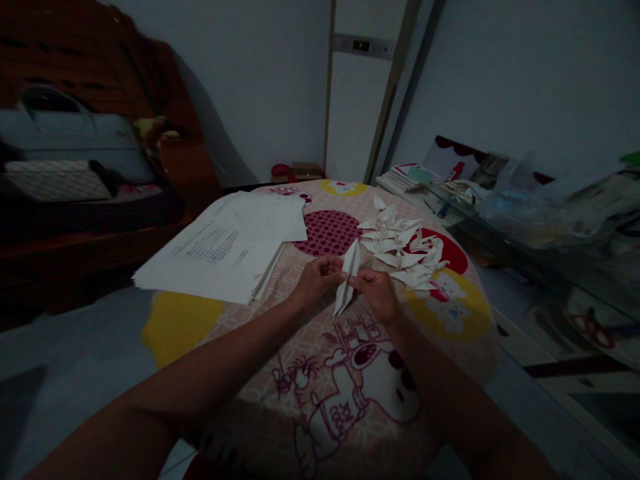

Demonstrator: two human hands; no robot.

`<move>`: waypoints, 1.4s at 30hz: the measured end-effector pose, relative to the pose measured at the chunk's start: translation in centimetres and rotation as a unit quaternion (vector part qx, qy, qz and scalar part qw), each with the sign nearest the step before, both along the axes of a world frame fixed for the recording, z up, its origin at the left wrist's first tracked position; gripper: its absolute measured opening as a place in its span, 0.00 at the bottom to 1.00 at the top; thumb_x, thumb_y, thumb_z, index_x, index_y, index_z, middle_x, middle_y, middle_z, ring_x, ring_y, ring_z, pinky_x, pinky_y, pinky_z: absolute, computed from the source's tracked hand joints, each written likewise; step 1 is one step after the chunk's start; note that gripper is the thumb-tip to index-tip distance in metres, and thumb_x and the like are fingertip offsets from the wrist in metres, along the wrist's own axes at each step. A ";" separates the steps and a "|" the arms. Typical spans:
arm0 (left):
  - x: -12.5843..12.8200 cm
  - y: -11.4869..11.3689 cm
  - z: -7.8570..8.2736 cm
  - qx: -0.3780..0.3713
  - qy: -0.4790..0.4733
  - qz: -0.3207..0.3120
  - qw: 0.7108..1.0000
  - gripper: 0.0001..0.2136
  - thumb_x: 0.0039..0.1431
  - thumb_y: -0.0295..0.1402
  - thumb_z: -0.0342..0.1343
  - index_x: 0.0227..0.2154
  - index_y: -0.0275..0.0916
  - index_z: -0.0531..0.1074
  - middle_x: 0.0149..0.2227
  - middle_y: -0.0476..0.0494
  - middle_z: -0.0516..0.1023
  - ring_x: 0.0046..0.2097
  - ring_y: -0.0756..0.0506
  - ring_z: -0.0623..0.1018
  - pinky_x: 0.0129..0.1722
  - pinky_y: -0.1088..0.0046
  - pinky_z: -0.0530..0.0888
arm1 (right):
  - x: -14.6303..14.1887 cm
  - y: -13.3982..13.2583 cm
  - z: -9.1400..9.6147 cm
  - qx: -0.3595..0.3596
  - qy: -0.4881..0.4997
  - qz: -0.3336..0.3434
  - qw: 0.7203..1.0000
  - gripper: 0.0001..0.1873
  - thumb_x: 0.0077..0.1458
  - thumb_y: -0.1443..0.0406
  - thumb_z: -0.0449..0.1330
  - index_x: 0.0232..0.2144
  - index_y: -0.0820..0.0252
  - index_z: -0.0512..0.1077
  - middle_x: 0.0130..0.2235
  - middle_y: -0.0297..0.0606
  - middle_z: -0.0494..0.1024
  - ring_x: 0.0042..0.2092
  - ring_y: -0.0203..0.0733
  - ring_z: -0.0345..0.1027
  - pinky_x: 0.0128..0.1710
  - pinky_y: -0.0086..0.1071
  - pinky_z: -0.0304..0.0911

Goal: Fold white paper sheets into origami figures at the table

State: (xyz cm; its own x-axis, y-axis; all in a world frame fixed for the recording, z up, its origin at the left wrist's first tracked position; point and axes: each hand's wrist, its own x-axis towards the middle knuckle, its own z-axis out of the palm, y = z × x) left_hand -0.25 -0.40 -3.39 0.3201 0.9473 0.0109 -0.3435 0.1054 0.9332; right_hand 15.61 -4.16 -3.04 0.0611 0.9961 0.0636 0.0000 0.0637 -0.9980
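A narrow folded piece of white paper [353, 259], pointed at the top and split into two points at the bottom, is held upright over the round table. My left hand [320, 275] pinches its left side, thumb on the paper. From the right, my right hand [376, 288] grips the same piece near its middle with thumb and fingers. Just beyond my right hand lies a cluster of folded paper cranes [400, 243]. To the left of my hands is a thick stack of printed paper sheets [225, 247].
A patterned cloth [280, 347] covers the round table. On the right, a glass-topped stand [505, 233] carries papers and plastic bags [545, 207]. A wooden bench [187, 167] with a light bag [100, 143] stands at left. A tall white appliance [357, 100] is behind.
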 end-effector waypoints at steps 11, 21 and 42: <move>0.2 -0.3 0.3 0.060 0.007 0.034 0.998 0.19 0.41 0.31 0.71 0.38 0.35 0.74 0.33 0.48 0.77 0.32 0.50 0.75 0.34 0.74 0.71 | -0.2 -0.1 0.1 -0.008 0.033 0.010 0.999 0.20 0.41 0.52 0.72 0.17 0.60 0.73 0.19 0.30 0.70 0.23 0.32 0.58 0.26 0.29 0.55; 0.4 -1.0 0.9 0.098 0.048 0.074 0.991 0.16 0.43 0.31 0.67 0.38 0.37 0.76 0.35 0.47 0.76 0.35 0.48 0.73 0.36 0.73 0.70 | -0.4 -0.2 -0.1 -0.017 0.039 0.011 0.999 0.21 0.42 0.49 0.71 0.17 0.59 0.73 0.19 0.31 0.71 0.23 0.34 0.61 0.26 0.30 0.58; 1.0 -1.0 0.2 0.080 0.048 0.076 0.993 0.12 0.47 0.32 0.66 0.36 0.38 0.75 0.33 0.48 0.76 0.34 0.48 0.74 0.36 0.73 0.71 | 0.2 0.4 -0.7 -0.020 0.037 0.001 0.999 0.21 0.40 0.50 0.73 0.16 0.58 0.73 0.19 0.32 0.73 0.23 0.36 0.64 0.26 0.31 0.60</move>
State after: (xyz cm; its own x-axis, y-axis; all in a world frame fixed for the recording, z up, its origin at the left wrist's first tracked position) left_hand 0.72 -1.35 -3.20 0.1797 0.9736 0.1405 -0.2523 -0.0925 0.9632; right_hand 15.85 -3.74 -3.76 0.0616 0.9979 0.0188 -0.0750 0.0235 -0.9969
